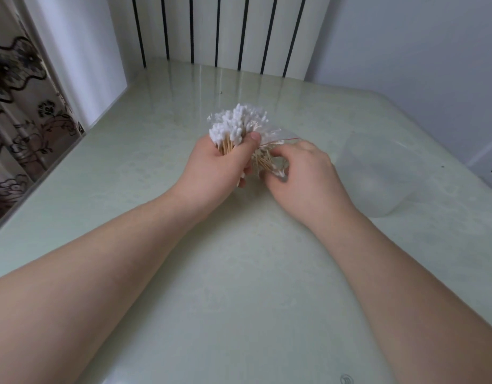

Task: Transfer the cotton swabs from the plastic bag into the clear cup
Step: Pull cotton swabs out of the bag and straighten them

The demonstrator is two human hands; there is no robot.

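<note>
Head view: we record the left hand (214,167) with its fingers clamped round the wooden stems of a thick bundle of cotton swabs (233,126), the white heads fanning toward twelve o'clock above the fist. The right hand (297,170), just beside it at three o'clock, has its fingers pinched on the crumpled plastic bag (268,139). Some stems show through the film. The clear cup (377,176) sits on the pale green surface (239,273) further out at three o'clock, apart from both hands (its outline is faint, and we cannot tell whether it holds anything).

We judge the bundle light but unruly. The sticks are stiff, smooth and loose, and likely to slide and splay if the grip slackens. It is best held around mid-stem, encircled on all sides. The bag looks thin, limp and slick, best pinched at its closed end. The cup appears light enough to tip under a careless drop.
</note>
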